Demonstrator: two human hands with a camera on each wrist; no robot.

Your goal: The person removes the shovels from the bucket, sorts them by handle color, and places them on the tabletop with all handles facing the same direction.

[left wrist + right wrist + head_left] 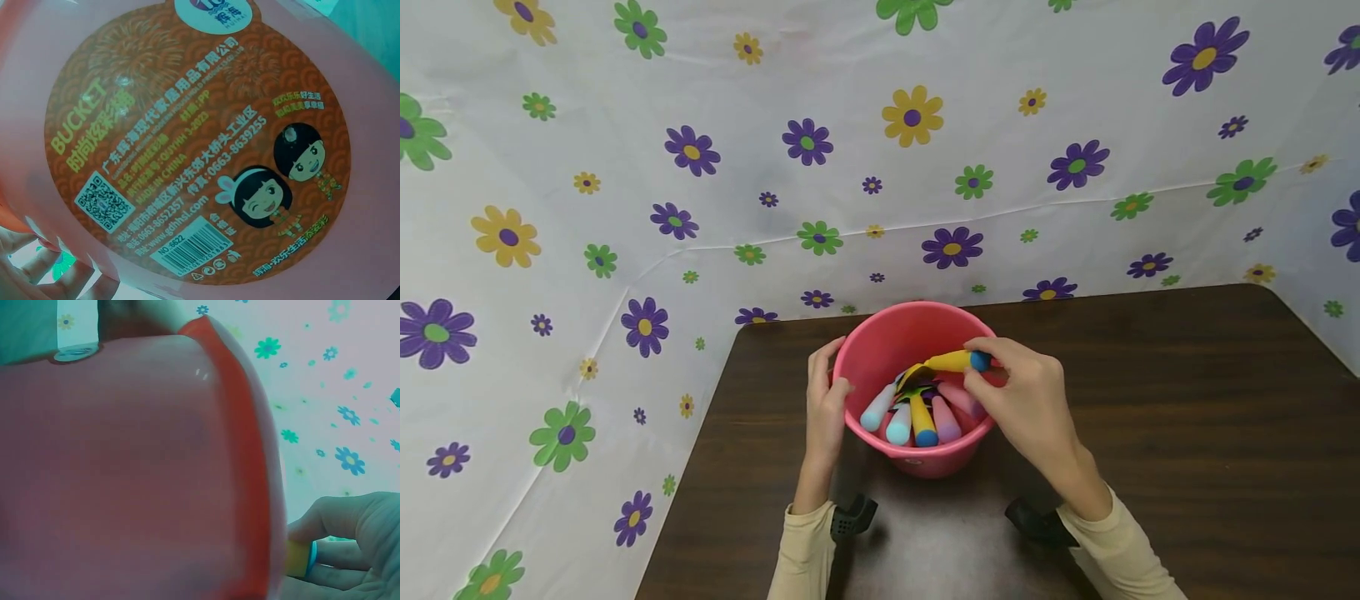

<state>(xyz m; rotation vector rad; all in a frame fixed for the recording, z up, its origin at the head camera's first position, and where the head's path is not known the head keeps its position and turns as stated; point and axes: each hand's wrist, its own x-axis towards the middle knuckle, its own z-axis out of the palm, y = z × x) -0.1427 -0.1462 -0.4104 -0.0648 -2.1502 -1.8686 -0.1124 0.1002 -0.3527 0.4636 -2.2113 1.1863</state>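
Pink bucket (934,463) holds pale-blue, pink and blue-tipped yellow handles (921,415).

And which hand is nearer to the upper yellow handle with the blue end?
Right. The right hand pinches the upper yellow handle at its blue end; the left hand is farther, holding the pink bucket at its left.

A bucket (940,465) is set on the desk (1187,400), flanked by the left hand (826,408) and the right hand (1033,396); several handles (923,423) are gathered inside it, and a sheet (850,92) is hung behind.
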